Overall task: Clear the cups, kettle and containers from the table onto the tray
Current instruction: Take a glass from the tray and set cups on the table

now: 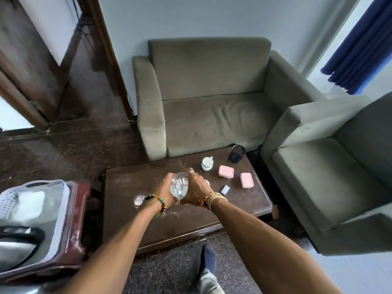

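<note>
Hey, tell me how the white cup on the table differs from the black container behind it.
The white cup is pale, low and small, with a handle poking out near its rim; the black container is dark, taller and wider, with no handle showing. The cup sits nearer the table's middle, while the container stands by the far right corner next to the sofa. Both are upright, open-topped and untouched by either hand.

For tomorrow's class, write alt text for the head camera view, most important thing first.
Two bare hands, left hand and right hand, hold a clear glass above a dark wooden table. Still on it: a white cup, two pink containers, a black mesh holder. A tray sits to the left.
</note>
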`<state>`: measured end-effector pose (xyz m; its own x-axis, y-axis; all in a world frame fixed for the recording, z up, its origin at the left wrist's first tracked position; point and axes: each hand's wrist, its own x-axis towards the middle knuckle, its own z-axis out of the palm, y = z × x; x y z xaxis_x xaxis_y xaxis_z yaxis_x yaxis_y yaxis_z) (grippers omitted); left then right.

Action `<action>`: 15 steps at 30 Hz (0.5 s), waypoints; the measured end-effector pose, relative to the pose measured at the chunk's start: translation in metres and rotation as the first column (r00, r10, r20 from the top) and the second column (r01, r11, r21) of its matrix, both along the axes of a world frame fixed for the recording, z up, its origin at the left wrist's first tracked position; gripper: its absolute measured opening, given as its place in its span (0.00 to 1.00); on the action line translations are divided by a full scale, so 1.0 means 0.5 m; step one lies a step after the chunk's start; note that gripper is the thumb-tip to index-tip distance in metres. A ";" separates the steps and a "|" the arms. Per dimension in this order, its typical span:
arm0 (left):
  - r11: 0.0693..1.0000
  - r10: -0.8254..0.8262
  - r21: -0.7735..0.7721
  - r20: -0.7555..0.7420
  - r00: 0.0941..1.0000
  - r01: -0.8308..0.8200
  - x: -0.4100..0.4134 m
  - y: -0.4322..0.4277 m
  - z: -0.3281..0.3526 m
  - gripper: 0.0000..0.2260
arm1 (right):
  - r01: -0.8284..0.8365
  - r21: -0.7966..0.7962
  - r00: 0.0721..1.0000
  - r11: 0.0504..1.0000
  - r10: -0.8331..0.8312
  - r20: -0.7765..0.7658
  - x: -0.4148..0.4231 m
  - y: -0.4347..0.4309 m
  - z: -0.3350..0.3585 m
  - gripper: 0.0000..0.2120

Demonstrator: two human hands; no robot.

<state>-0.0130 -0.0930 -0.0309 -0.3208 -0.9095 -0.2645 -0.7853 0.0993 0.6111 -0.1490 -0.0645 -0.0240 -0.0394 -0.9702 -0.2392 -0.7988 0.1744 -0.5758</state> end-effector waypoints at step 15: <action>0.976 0.188 0.115 -0.029 0.982 -0.184 -0.233 -0.160 -0.129 0.30 | -0.083 0.116 0.995 0.990 0.076 0.057 -0.227 -0.196 -0.096 0.44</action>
